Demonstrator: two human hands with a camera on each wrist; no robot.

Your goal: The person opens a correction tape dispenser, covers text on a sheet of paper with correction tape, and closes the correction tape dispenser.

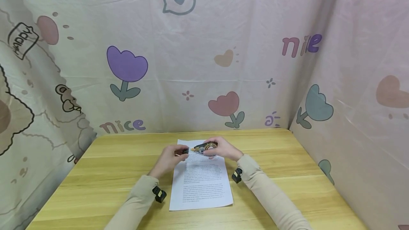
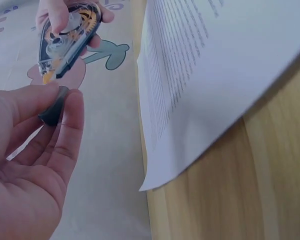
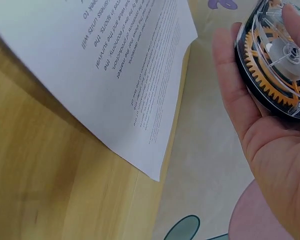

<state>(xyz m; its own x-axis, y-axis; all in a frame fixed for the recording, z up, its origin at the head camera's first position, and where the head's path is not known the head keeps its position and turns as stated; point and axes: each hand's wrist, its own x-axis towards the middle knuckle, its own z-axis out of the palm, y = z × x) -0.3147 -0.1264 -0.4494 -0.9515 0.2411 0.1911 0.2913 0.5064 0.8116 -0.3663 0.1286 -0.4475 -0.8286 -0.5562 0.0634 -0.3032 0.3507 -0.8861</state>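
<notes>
My right hand [image 1: 224, 148] grips a correction tape dispenser [image 1: 204, 147] with a clear and dark case, its orange gears visible in the right wrist view. The dispenser's orange tip points left, toward my left hand [image 1: 169, 159]. Between thumb and fingers, that left hand pinches a small dark cap [image 2: 54, 113]. In the left wrist view the cap is just below the bare tip of the dispenser [image 2: 72, 35]; whether they touch I cannot tell. Both hands are above the upper part of a printed sheet of paper [image 1: 202, 202].
The sheet lies on a light wooden table [image 1: 105, 176], its edges slightly lifted in the wrist views. Behind the table and at both sides hangs a pale patterned cloth [image 1: 185, 52]. Small black devices [image 1: 159, 194] are strapped to both wrists over beige sleeves.
</notes>
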